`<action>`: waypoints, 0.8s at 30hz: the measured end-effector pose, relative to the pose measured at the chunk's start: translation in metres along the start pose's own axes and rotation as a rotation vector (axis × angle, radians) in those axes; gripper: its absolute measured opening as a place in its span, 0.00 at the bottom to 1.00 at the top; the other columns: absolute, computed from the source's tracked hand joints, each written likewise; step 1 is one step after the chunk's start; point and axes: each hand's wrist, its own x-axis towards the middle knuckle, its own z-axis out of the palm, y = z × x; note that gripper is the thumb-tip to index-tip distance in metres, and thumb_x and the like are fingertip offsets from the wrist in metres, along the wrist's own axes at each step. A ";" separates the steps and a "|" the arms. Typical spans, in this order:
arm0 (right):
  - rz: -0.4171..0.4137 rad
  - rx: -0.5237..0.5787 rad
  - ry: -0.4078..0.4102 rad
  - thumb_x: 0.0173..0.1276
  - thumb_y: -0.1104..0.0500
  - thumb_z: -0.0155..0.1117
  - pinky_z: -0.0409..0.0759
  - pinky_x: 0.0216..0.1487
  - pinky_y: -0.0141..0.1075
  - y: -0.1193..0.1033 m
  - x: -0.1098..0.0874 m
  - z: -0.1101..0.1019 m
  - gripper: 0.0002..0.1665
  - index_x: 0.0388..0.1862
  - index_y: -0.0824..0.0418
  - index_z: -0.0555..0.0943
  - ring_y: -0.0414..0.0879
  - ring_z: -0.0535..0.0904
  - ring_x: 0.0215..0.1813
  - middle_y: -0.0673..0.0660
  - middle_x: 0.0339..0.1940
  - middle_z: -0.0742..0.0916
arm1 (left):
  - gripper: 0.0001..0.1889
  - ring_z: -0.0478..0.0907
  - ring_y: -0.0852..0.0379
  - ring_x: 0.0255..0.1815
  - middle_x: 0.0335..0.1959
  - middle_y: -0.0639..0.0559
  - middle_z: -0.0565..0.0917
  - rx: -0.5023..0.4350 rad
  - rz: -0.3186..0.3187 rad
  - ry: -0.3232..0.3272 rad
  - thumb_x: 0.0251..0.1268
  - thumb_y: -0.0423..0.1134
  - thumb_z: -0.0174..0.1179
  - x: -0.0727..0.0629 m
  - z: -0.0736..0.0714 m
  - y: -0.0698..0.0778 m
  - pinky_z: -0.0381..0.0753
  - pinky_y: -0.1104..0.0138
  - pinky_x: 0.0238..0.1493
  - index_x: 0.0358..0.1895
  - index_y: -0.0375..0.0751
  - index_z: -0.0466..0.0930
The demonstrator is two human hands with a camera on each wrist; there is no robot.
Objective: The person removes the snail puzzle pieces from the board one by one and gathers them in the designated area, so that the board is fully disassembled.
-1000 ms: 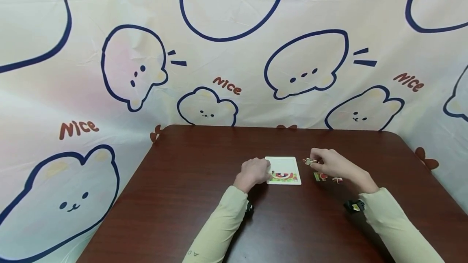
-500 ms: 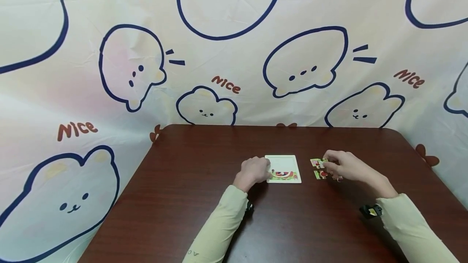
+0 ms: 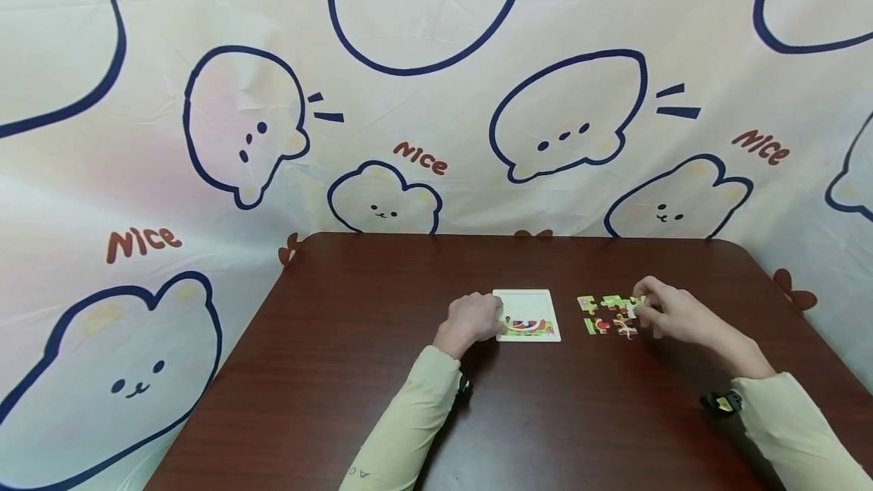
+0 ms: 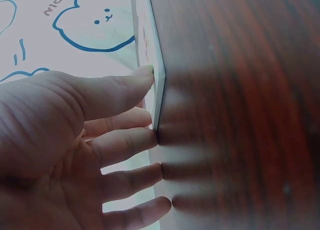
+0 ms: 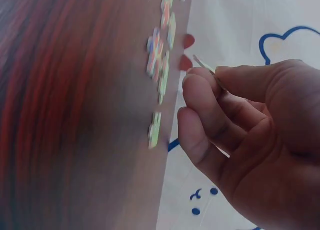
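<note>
In the head view, a white puzzle tray (image 3: 521,305) lies on the table, with a strip of fruit-print picture along its near side. My left hand (image 3: 470,323) is at the tray's left edge. The left wrist view shows its thumb touching the tray near a corner, while the extended fingers rest at the edge and on the table. To the right of the tray, my right hand (image 3: 675,313) is beside a group of jigsaw pieces (image 3: 602,326). Thumb and forefinger pinch a thin jigsaw piece (image 5: 210,71), seen edge-on in the right wrist view.
Both hands are above a dark brown wooden table (image 3: 382,324). A pale cloth backdrop (image 3: 464,120) with blue cartoon outlines hangs behind its far edge. Another jigsaw piece (image 3: 586,304) lies at the left of the loose group.
My right hand has moved rightward from near the tray, leaving jigsaw pieces in a row behind the nearer ones. My left hand has stayed at the tray's edge.
</note>
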 end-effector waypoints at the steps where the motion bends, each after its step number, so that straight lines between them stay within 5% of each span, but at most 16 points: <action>1: 0.005 0.003 0.006 0.74 0.61 0.57 0.76 0.28 0.34 0.002 -0.002 0.000 0.13 0.53 0.63 0.68 0.43 0.78 0.22 0.51 0.26 0.83 | 0.13 0.71 0.58 0.25 0.24 0.56 0.76 -0.001 0.002 -0.001 0.60 0.51 0.67 0.000 0.000 0.000 0.67 0.65 0.24 0.43 0.51 0.83; 24: 0.091 0.003 -0.060 0.75 0.61 0.54 0.73 0.22 0.37 0.030 -0.010 0.002 0.07 0.46 0.61 0.66 0.44 0.72 0.21 0.53 0.23 0.77 | 0.15 0.71 0.58 0.26 0.24 0.55 0.76 0.001 -0.003 -0.007 0.60 0.52 0.67 0.001 0.001 -0.001 0.67 0.65 0.24 0.46 0.51 0.83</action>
